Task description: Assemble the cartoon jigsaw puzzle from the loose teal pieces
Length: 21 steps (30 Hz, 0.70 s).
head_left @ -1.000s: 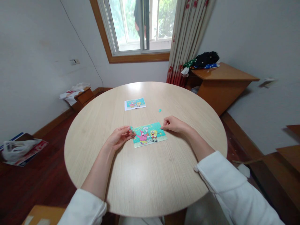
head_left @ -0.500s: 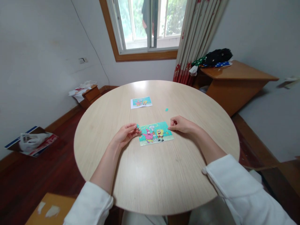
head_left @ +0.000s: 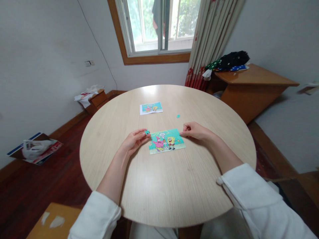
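Observation:
A colourful cartoon jigsaw puzzle (head_left: 166, 142) lies flat on the round table, with a pink star, a pale figure and a yellow square figure on turquoise. At its upper left corner my left hand (head_left: 134, 141) pinches a small turquoise puzzle piece (head_left: 147, 132) between thumb and fingers, just above the puzzle. My right hand (head_left: 195, 130) is closed, its fingertips at the puzzle's right edge. Farther back lies a loose turquoise puzzle piece (head_left: 178, 116). Behind the puzzle rests a printed picture sheet (head_left: 151, 108) with the same scene.
The pale wooden table (head_left: 171, 186) has a round edge. Beyond it are a window (head_left: 161, 30), a curtain (head_left: 209, 39) and a brown desk (head_left: 256, 79) with dark cloth on it. A cardboard box (head_left: 53, 222) stands at the lower left.
The piece in my left hand has turned and shows more fully beside the puzzle's upper left corner. My right hand stays at the right edge. The whole view has shifted slightly.

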Available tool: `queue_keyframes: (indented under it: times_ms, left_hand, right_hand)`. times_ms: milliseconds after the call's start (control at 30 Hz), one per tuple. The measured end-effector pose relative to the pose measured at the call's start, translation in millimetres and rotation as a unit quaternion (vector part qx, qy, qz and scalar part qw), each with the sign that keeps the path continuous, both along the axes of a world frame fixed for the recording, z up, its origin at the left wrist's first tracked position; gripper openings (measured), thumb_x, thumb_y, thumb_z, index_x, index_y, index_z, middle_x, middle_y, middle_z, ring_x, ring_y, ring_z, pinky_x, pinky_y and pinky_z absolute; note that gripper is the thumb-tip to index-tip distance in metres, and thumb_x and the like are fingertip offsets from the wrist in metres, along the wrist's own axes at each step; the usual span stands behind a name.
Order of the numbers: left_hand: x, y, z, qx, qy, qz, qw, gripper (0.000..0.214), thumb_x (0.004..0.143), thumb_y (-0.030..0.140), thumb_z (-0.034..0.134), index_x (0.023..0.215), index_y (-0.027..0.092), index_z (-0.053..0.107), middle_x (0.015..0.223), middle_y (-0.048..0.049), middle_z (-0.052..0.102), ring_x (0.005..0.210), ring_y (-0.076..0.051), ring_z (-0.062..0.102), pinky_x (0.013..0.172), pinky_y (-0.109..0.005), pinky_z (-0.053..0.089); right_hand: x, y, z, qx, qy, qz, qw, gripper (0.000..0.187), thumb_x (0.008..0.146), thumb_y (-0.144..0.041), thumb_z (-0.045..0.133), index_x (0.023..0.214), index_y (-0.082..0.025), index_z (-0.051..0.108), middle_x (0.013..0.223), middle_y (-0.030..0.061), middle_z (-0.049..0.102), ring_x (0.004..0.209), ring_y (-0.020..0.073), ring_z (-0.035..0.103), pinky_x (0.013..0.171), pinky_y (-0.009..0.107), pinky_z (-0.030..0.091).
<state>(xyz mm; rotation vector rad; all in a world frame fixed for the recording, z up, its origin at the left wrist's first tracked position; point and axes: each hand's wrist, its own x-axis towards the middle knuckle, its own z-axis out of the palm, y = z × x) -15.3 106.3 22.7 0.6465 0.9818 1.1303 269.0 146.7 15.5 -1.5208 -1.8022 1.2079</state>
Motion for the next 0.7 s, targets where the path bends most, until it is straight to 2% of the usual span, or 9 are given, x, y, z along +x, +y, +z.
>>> queue_keyframes:
  times_ms: [333,533,700]
  left_hand:
    - [-1.9,2.3,-1.2,-0.004,-0.006,-0.006,1.0,0.019,0.072,-0.001,0.059,0.089,0.006,0.065,0.079,-0.012,0.069,0.077,-0.017,0.068,0.094,-0.035,0.049]
    - [0.9,0.1,3.6,-0.019,-0.005,0.006,1.0,0.022,0.073,-0.003,0.056,0.092,0.005,0.064,0.08,-0.0124,0.069,0.077,-0.017,0.068,0.094,-0.035,0.049]
    - [2.0,-2.8,7.0,-0.016,-0.008,0.006,1.0,0.02,0.076,-0.002,0.054,0.092,0.005,0.064,0.08,-0.0111,0.069,0.077,-0.017,0.068,0.095,-0.034,0.047]
  right_hand:
    - [0.0,0.8,-0.3,0.003,0.015,-0.009,1.0,0.04,0.054,-0.047,0.072,0.06,-0.019,0.045,0.048,-0.0044,0.045,0.047,0.0069,0.036,0.046,0.023,0.024]
    - [0.7,0.8,-3.9,0.004,0.033,-0.012,0.999,0.037,0.056,-0.043,0.072,0.06,-0.019,0.045,0.048,-0.0049,0.044,0.047,0.007,0.036,0.046,0.023,0.024]
    - [0.2,0.4,1.6,0.012,0.033,-0.014,0.999,0.032,0.059,-0.04,0.069,0.059,-0.019,0.045,0.048,-0.0046,0.043,0.046,0.0064,0.034,0.046,0.023,0.022]
